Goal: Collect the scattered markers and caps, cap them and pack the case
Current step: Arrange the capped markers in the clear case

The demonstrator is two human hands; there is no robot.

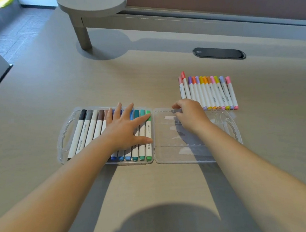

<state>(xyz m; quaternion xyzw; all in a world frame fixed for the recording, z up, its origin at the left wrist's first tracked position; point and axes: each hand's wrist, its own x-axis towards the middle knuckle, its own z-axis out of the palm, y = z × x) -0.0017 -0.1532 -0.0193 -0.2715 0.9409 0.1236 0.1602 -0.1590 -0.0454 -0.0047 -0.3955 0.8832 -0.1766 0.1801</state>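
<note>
A clear plastic marker case (65, 136) lies open on the desk. Its left half holds a row of capped markers (88, 130) in black, grey, brown, blue, teal and green. My left hand (125, 130) lies flat on these markers with fingers spread. The right half of the case (173, 151) holds no markers. My right hand (191, 115) rests over its far edge with fingers curled, pinching a small grey piece (176, 111) at the rim. A second row of capped markers (208, 93) in red, purple, orange, yellow and pink lies on the desk behind the right half.
A grey round shelf on a post (83, 34) stands at the back left. A dark oval cable cover (219, 53) sits in the desk at the back right. A partition wall runs along the far edge. The desk's left edge drops to the floor.
</note>
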